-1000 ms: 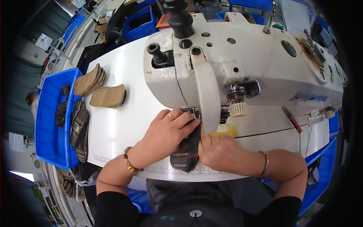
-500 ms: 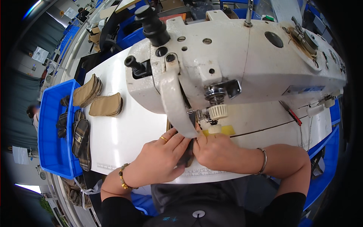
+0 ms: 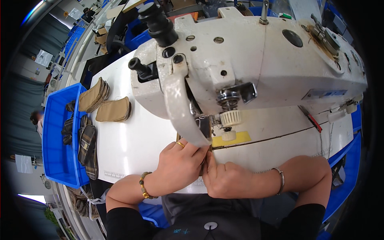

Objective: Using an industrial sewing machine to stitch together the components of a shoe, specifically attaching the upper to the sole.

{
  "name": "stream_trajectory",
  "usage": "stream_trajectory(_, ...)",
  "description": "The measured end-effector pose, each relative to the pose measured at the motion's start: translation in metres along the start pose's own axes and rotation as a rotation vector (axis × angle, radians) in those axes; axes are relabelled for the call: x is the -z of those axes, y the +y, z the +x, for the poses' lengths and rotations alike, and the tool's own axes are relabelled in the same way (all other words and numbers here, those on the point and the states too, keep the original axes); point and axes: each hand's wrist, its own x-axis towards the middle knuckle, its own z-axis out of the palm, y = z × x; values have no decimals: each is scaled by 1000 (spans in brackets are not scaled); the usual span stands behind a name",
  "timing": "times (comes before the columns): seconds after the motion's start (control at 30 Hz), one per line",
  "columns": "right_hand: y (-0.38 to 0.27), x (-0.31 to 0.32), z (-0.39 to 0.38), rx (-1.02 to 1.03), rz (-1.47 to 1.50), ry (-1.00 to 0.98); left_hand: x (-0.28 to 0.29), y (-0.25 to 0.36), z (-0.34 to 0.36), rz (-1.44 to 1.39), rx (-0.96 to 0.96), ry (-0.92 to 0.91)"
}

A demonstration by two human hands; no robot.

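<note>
A white industrial sewing machine [image 3: 280, 56] stands over a white worktable [image 3: 120, 148]. A dark, narrow fabric piece [image 3: 204, 127] lies under its needle area, mostly hidden by the white arm and my hands. My left hand [image 3: 180, 166] presses on the piece with fingers together, just below the white arm. Beside it, my right hand [image 3: 226, 180] is curled with its index finger against the piece's right side. A yellow strip [image 3: 236, 138] is fixed to the bed right of the needle.
Two stacks of tan pieces [image 3: 93, 95] [image 3: 113, 110] lie at left. A blue bin [image 3: 54, 152] holds plaid pieces [image 3: 88, 154]. A red-handled tool [image 3: 314, 122] lies at right. A co-worker [image 3: 39, 124] is at the far left; another blue bin [image 3: 340, 196] is at lower right.
The view has shifted, so the machine sits further left in it. The fabric piece is now more covered by machine and hands. My right hand has moved toward me.
</note>
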Motion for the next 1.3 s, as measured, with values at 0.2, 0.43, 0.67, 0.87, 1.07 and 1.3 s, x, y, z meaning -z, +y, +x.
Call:
stream_trajectory(0.2,5,0,2,63,42,67,-1,0,-1,16,-15,-2)
stream_trajectory(0.43,8,-2,5,97,76,125,-6,1,0,8,-19,31)
stream_trajectory(0.67,8,-3,5,102,90,136,-8,0,-1,3,-20,31)
stream_trajectory(0.87,7,-2,5,89,92,133,-10,-1,-1,-27,-22,36)
stream_trajectory(1.07,5,-2,5,90,92,128,-10,-1,-1,-37,-28,44)
stream_trajectory(1.3,9,-12,5,51,18,137,-14,-8,6,-61,-2,39)
